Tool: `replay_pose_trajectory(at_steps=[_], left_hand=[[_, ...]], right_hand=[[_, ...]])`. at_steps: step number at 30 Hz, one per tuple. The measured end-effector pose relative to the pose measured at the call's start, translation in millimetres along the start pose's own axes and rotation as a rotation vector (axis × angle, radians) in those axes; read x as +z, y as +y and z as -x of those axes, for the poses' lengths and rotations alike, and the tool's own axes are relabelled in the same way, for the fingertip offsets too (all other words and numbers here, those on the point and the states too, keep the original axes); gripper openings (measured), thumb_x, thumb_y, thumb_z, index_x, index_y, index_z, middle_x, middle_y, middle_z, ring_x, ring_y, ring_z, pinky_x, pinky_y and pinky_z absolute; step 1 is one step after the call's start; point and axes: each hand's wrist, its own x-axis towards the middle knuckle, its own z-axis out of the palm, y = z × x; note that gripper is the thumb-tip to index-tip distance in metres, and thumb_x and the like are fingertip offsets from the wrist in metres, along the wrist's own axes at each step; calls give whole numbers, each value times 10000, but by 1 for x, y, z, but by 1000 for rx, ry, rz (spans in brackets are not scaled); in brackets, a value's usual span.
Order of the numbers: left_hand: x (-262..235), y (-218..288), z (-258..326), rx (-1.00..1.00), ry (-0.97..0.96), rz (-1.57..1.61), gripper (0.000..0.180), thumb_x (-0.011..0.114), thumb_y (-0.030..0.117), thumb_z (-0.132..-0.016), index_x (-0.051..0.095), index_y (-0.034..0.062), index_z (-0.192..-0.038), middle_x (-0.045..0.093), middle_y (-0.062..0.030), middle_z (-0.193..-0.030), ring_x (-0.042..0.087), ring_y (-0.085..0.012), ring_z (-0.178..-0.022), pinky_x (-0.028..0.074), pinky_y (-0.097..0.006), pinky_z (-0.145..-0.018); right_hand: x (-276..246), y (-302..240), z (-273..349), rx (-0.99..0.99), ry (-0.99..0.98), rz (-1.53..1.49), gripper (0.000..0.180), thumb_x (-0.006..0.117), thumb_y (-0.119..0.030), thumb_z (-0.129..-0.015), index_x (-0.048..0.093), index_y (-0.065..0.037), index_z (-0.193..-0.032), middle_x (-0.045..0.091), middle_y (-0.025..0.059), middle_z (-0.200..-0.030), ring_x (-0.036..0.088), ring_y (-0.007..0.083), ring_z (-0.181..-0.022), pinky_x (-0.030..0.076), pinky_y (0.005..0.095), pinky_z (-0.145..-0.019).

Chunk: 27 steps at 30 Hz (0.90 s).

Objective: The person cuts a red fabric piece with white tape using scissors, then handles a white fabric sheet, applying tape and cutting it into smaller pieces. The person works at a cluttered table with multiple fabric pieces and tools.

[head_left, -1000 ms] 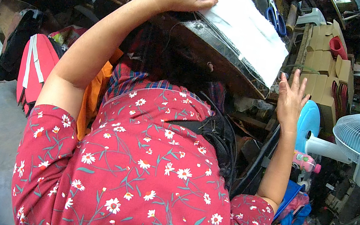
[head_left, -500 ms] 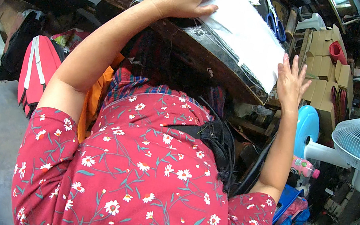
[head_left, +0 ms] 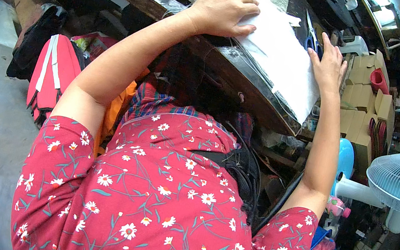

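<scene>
The left hand lies flat, thumb spread, on the white cloth atop the table, while the right hand, loosely open, is by the scissors, contact being hard to tell.

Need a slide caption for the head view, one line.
Left hand resting on white cloth; right hand, fingers extended, near blue-handled scissors.
</scene>
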Motion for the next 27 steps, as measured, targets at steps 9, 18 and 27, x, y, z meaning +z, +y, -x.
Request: replay_pose_trajectory(at_steps=[9, 18, 27], left_hand=[[-5, 2, -4, 43, -57, 96, 372, 658, 359, -826, 630, 48, -1027, 643, -103, -1129, 573, -300, -1099, 471, -419, -962], [-33, -29, -39, -14, 273, 307, 469, 763, 302, -753, 635, 53, -1130, 605, -144, -1179, 543, -330, -1158, 429, -453, -1016], [-28, -180, -69, -914, 427, 423, 1428, 900, 297, -600, -147, 31, -1533, 427, -292, -1443, 418, -376, -1361, 342, -392, -1133]], right_hand=[[-4, 8, -27, 14, 132, -233, 586, 599, -376, -943, 419, -209, -1475, 564, 123, -1369, 512, 305, -1265, 318, 598, -1063], [-54, -33, 12, -279, 19, -342, 616, 631, -311, -929, 413, -150, -1482, 496, 83, -1455, 399, 324, -1381, 199, 575, -1148], [-111, -64, 8, -400, 21, -525, 588, 667, -275, -914, 471, -76, -1433, 575, 161, -1337, 479, 319, -1291, 322, 437, -1104]])
